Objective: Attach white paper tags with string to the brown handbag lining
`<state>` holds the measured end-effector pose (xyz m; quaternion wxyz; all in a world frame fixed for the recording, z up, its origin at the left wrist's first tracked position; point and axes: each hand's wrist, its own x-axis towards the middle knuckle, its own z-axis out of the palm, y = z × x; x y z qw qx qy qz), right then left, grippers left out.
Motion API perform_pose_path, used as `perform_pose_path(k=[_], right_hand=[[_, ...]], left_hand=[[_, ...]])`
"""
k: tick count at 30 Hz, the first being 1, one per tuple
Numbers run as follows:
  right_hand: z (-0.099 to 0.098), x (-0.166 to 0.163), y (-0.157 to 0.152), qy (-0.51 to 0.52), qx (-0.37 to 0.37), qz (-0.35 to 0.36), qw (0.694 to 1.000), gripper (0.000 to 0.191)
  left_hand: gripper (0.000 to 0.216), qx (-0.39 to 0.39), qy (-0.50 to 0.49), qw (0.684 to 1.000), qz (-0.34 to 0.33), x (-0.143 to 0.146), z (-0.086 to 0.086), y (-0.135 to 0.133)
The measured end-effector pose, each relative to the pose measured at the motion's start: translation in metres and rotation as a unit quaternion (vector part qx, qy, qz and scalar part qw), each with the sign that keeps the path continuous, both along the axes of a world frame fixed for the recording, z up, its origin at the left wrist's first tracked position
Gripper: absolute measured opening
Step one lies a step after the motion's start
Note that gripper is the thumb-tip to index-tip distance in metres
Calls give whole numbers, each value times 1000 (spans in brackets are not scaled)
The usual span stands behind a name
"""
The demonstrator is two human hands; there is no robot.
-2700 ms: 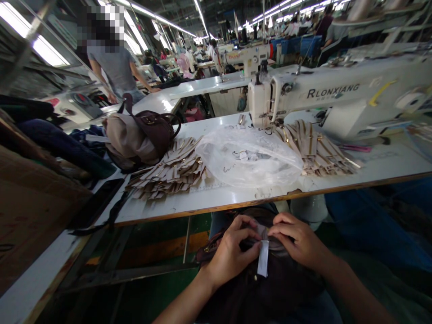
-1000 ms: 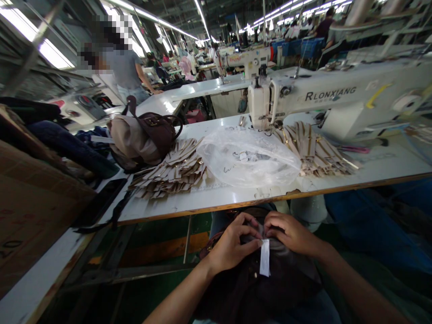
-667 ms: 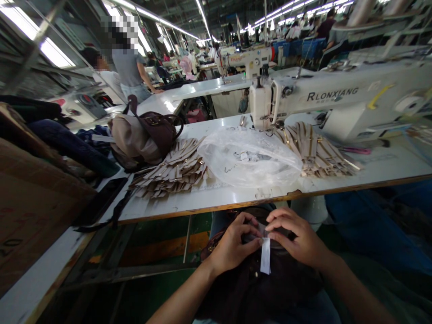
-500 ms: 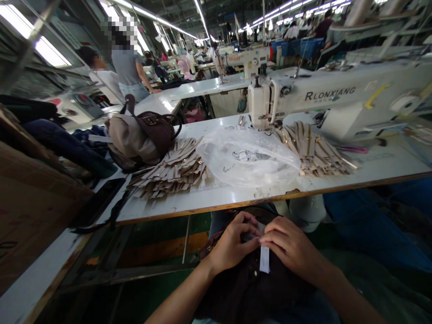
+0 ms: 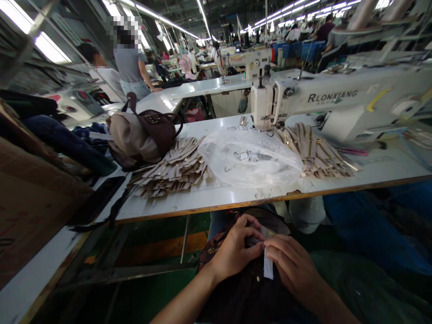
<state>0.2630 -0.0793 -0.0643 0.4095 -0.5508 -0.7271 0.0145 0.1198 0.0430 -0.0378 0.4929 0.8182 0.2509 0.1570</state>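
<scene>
A dark brown bag lies across my lap, below the table edge. Over it hangs a narrow white label, its lower end loose. My left hand pinches from the left near the label's upper part, thumb and fingertips together. From the other side my right hand has its fingers closed on the label, fingertips touching those of my left hand. Beneath the fingers a greyish piece of material shows in part. What exactly lies between the fingertips is mostly hidden.
On the white table lie two piles of beige zipper strips, a clear plastic bag with small labels, and a beige-brown bag. A sewing machine stands right; a cardboard box is left. Two people are beyond.
Both hands and the label have shifted slightly down and to the right in view. More of the bag's upper part shows behind them. The pinch stays closed.
</scene>
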Motion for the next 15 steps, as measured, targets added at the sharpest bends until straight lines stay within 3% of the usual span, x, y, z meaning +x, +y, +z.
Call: perform_pose_path(k=[8,13,15], right_hand=[[-10,-6,0,-32,16,12,999,23],[-5,-10,2,73,-19,19,997,17],[-4,-6,1,122,0,-9,992,12]], left_hand=[[9,1,6,1000,13,2,1,-1],[8,3,10,999,32,2,-3,2],[8,-1,11,999,34,0,-5,5]])
